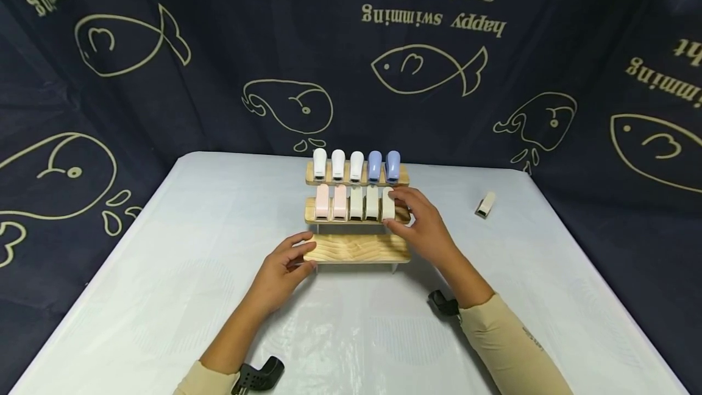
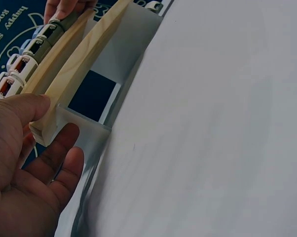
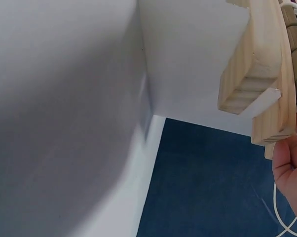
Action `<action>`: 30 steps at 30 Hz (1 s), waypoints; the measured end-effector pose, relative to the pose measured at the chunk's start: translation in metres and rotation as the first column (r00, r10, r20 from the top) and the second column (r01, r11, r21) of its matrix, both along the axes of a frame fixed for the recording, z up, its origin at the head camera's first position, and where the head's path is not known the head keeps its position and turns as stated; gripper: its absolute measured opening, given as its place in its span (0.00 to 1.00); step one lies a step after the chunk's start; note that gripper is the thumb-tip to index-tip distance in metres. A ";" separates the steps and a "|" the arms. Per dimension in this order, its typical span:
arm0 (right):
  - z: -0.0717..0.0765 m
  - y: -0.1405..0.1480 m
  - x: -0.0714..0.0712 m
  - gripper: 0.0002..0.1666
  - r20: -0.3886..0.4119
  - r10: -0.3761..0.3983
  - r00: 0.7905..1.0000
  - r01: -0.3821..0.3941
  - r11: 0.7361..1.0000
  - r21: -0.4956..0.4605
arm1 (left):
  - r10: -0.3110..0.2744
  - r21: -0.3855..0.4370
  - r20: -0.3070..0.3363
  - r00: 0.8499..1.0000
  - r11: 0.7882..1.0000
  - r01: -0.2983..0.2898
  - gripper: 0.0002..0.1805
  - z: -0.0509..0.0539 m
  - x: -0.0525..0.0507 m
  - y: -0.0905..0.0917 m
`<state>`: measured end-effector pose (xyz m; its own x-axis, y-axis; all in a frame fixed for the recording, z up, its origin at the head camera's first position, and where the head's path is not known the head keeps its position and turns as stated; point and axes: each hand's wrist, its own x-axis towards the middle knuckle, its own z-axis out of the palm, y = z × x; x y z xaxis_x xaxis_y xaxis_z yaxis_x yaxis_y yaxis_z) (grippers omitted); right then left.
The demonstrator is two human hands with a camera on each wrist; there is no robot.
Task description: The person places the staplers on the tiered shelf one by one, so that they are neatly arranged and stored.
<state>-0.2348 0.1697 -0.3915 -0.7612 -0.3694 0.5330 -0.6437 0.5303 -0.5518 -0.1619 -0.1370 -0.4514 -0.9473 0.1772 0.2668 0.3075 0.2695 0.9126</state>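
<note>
A wooden three-tier stand (image 1: 356, 249) bears small staplers on its upper two tiers. My left hand (image 1: 281, 274) holds the left end of the bottom board; in the left wrist view its thumb lies against the wood (image 2: 54, 108). With thumb and fingers, my right hand (image 1: 422, 224) pinches a pale stapler (image 1: 387, 205) at the right end of the middle tier. Beside it stand two grey-green staplers (image 1: 372, 203) and two pink ones (image 1: 322, 201). The top tier carries three white staplers (image 1: 337, 164) and two blue ones (image 1: 392, 166). In the right wrist view, the right fingertips are partly hidden.
A loose cream stapler (image 1: 486, 204) lies on the white-covered table (image 1: 164, 297) to the right of the stand. Behind the table hangs a dark blue cloth (image 1: 340, 29) printed with fish and words. Black wrist mounts (image 1: 262, 375) sit at both forearms.
</note>
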 end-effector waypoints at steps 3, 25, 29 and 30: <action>-0.002 -0.001 0.001 0.31 -0.022 -0.003 1.000 0.003 1.000 0.003 | -0.001 -0.001 0.004 1.000 1.000 0.001 0.21 0.000 0.001 0.001; -0.006 -0.002 0.000 0.29 -0.091 0.002 0.996 -0.002 1.000 -0.004 | 0.000 -0.012 0.011 1.000 1.000 0.001 0.21 0.002 0.001 0.000; -0.002 0.004 -0.001 0.28 -0.069 0.026 0.997 -0.027 1.000 -0.015 | 0.001 -0.014 -0.001 1.000 1.000 -0.001 0.21 0.002 0.000 0.000; -0.001 0.007 -0.001 0.28 -0.067 0.035 0.997 -0.036 0.999 -0.023 | 0.001 -0.013 -0.004 1.000 1.000 -0.001 0.21 0.001 0.000 0.001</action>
<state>-0.2362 0.1763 -0.3922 -0.7105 -0.3820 0.5910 -0.6975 0.4935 -0.5196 -0.1617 -0.1363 -0.4501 -0.9463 0.1803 0.2683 0.3111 0.2819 0.9076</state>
